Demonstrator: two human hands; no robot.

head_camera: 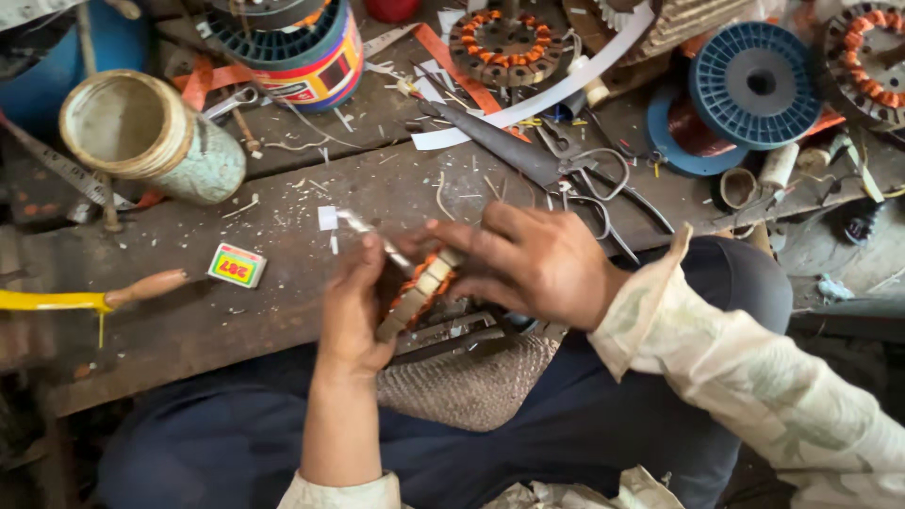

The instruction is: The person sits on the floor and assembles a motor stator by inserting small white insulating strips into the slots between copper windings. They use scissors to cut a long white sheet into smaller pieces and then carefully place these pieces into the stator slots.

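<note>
Starting at the far left of the wooden table, a yellow tool with a wooden handle lies along the near edge, and behind it a pale open-topped jar lies tipped on its side. A small matchbox sits flat on the planks, just left of my hands. My left hand is curled closed around the near side of a motor stator with orange copper windings, which I hold over my lap at the table's edge; a thin metal tool runs above it, though I cannot tell which hand pinches it. My right hand is clamped over the stator's top from the other side, fingers pressing on the coils. Beyond my right hand, a pair of scissors lies on the table, with a blue plastic spool farther right, well apart.
</note>
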